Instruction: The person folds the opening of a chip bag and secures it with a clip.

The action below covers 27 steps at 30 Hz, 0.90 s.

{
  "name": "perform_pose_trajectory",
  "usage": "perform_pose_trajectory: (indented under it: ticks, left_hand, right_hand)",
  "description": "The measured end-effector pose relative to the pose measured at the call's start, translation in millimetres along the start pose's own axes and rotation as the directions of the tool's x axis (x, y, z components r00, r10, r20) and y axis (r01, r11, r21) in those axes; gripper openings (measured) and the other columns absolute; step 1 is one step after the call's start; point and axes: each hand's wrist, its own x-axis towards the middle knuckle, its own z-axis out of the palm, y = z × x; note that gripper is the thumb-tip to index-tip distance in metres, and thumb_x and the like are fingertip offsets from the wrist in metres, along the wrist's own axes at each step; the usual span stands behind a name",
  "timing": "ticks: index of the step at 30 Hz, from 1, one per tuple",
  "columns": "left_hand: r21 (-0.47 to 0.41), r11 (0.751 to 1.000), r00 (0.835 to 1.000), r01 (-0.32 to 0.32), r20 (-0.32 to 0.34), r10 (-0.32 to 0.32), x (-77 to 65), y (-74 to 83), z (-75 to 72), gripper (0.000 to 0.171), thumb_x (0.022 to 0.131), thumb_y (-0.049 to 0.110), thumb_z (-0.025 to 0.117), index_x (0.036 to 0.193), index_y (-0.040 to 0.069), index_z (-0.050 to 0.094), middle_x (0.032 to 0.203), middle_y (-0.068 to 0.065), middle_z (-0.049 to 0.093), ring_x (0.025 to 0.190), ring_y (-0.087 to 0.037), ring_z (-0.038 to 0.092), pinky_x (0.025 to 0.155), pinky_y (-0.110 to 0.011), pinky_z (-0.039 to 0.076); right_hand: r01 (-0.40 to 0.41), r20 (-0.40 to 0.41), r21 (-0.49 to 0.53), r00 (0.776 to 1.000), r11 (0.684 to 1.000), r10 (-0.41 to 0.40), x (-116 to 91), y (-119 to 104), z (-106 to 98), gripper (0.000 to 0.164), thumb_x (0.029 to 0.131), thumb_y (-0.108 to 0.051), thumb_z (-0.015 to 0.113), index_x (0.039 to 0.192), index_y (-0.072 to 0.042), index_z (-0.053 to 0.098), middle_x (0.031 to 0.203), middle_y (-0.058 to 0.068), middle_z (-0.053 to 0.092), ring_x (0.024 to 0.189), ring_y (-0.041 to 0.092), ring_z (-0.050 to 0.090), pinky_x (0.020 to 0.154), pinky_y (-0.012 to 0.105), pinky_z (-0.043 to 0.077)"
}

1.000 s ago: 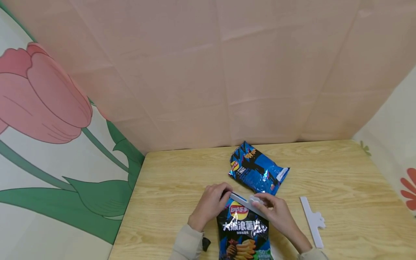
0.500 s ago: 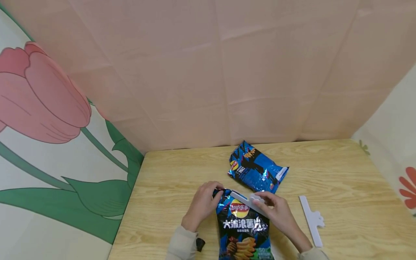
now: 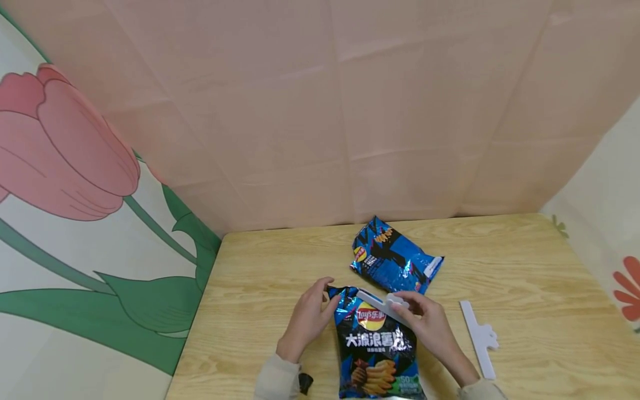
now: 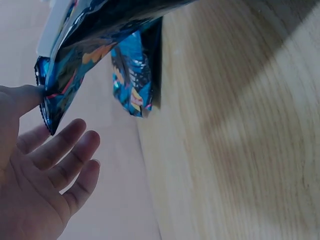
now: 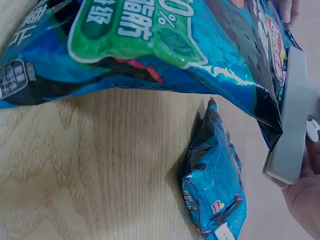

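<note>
A blue and black Lay's chip bag (image 3: 375, 355) stands upright, its top edge held in a white bag clip (image 3: 372, 300). My right hand (image 3: 425, 322) pinches the clip's scalloped handle between thumb and fingers. In the right wrist view the clip (image 5: 295, 120) runs across the bag's top right corner. My left hand (image 3: 307, 316) is at the bag's top left corner, which sticks out past the clip. In the left wrist view the thumb of my left hand (image 4: 40, 175) touches that corner (image 4: 55, 95), while the other fingers are spread and loosely bent.
Behind lies a second blue chip bag (image 3: 397, 258), close to the bag in my hands. A second white clip (image 3: 480, 339) rests on the wooden table (image 3: 540, 278) at the right. A small black object (image 3: 305, 383) is by my left sleeve. A pinkish sheet (image 3: 300, 139) hangs at the back.
My left hand has slid left from the clip's end to the bag's corner, its fingers now spreading apart. The bag's top left corner has come into view. My right hand stays on the clip.
</note>
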Motion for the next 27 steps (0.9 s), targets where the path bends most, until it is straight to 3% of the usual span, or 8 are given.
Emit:
perform_pose_trajectory:
  ticks: [11, 17, 24, 27]
  left_hand:
    - [-0.099, 0.988, 0.992, 0.120, 0.059, -0.115, -4.8, -2.8, 9.4, 0.066, 0.100, 0.047, 0.054, 0.154, 0.017, 0.031, 0.117, -0.002, 0.065, 0.086, -0.005, 0.058, 0.071, -0.023, 0.050]
    - [-0.211, 0.961, 0.980, 0.179, 0.128, -0.154, -11.7, -6.4, 19.1, 0.083, 0.094, 0.055, 0.058, 0.155, 0.010, 0.025, 0.120, -0.006, 0.067, 0.094, -0.008, 0.062, 0.080, -0.030, 0.054]
    - [-0.361, 0.900, 0.948, 0.245, 0.283, -0.145, -17.7, -9.8, 30.6, 0.075, 0.092, 0.050, 0.065, 0.149, 0.011, 0.035, 0.128, -0.011, 0.065, 0.099, -0.012, 0.062, 0.085, -0.035, 0.055]
    - [-0.378, 0.897, 0.947, 0.230, 0.298, -0.118, -19.2, -9.3, 32.3, 0.071, 0.093, 0.047, 0.065, 0.149, 0.016, 0.035, 0.125, -0.005, 0.066, 0.095, -0.009, 0.061, 0.084, -0.031, 0.054]
  right_hand:
    - [-0.009, -0.049, 0.043, 0.999, 0.999, 0.011, 1, -2, 2, 0.029, 0.094, -0.024, 0.068, 0.118, -0.007, 0.069, 0.105, 0.014, 0.071, 0.079, 0.012, 0.060, 0.068, 0.018, 0.053]
    - [-0.001, -0.069, 0.060, 0.998, 0.998, 0.005, 4, -2, 3, 0.032, 0.095, -0.026, 0.067, 0.121, -0.007, 0.067, 0.110, 0.016, 0.070, 0.079, 0.014, 0.061, 0.067, 0.017, 0.053]
    - [-0.022, -0.067, 0.065, 0.997, 0.998, 0.026, 7, -2, 4, 0.036, 0.095, -0.028, 0.066, 0.124, -0.008, 0.066, 0.112, 0.016, 0.069, 0.080, 0.016, 0.058, 0.066, 0.018, 0.052]
    - [-0.033, -0.064, 0.069, 0.997, 0.997, 0.038, 8, -4, 4, 0.036, 0.096, -0.028, 0.066, 0.125, -0.008, 0.065, 0.114, 0.016, 0.069, 0.082, 0.018, 0.058, 0.067, 0.017, 0.052]
